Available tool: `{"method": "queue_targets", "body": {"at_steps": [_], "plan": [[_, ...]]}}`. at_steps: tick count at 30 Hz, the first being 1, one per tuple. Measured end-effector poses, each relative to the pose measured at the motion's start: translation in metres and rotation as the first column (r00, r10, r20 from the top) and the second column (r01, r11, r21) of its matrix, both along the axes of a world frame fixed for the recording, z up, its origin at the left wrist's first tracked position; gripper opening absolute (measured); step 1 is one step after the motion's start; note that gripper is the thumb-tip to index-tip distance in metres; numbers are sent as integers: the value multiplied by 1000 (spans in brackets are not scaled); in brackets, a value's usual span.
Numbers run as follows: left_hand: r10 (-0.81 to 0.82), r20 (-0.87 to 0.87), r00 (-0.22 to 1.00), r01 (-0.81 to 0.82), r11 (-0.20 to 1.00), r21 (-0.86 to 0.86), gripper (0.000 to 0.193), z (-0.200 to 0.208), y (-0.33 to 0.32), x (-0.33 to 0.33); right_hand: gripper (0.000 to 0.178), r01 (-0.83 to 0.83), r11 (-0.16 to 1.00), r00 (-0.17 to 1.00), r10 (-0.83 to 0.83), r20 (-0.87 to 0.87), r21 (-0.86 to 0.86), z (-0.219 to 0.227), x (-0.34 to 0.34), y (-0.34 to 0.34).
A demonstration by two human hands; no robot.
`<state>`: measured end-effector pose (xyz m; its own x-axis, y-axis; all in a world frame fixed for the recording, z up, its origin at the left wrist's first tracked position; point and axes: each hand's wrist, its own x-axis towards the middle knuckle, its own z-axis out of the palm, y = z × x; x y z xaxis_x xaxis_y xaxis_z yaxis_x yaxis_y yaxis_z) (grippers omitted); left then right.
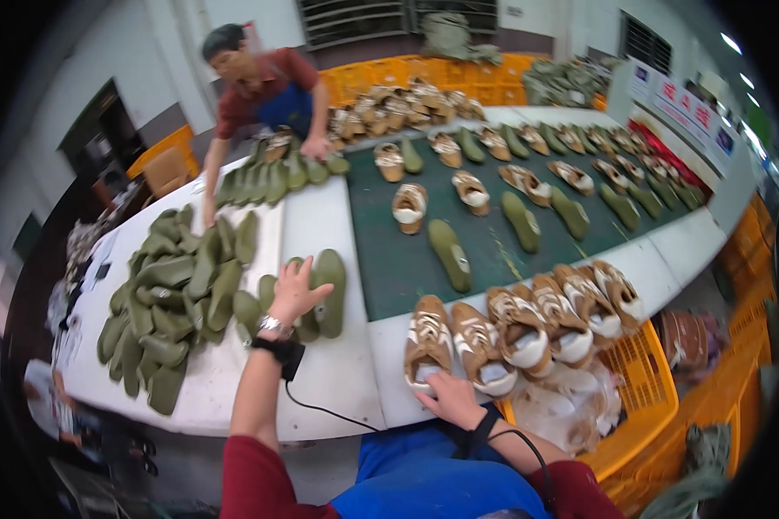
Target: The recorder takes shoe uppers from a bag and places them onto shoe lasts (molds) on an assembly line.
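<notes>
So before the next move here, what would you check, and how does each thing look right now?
1. Left hand on a green sole: ok, it rests on the short row.
2. Right hand at the tan shoe upper: ok, touching its near end.
3. Firm grip on either piece: cannot tell.
4. Belt free in front: ok, a bare patch beside one sole.
5. Row of uppers tidy: ok, overlapping on the white edge.
6. Co-worker's hand apart: ok, far end.
</notes>
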<state>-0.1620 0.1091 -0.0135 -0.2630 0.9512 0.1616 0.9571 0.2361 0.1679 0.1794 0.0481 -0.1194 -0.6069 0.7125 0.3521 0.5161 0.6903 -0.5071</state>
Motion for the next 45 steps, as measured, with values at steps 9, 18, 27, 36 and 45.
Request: {"method": "queue_targets", "body": {"at_steps": [9, 18, 27, 36, 45], "plan": [[401, 146, 904, -364, 903, -229, 65, -57, 44, 8, 28, 25, 1000, 999, -24, 23, -12, -4, 5, 1], [364, 261, 894, -379, 926, 5, 53, -76, 4, 5, 27, -23, 1000, 999, 23, 32, -17, 1, -3, 6], [-36, 325, 945, -63, 956, 287, 51, -85, -76, 30, 30, -108, 991, 989, 115, 97, -74, 13, -19, 12], [368, 569, 735, -509, 854, 106, 55, -105, -113, -131, 52, -31, 1000, 962, 31, 271, -6, 87, -39, 15], [185, 484, 855, -219, 975, 16, 60, -91, -125, -60, 60, -279, 950, 921, 222, 320, 144, 36, -104, 46]]}}
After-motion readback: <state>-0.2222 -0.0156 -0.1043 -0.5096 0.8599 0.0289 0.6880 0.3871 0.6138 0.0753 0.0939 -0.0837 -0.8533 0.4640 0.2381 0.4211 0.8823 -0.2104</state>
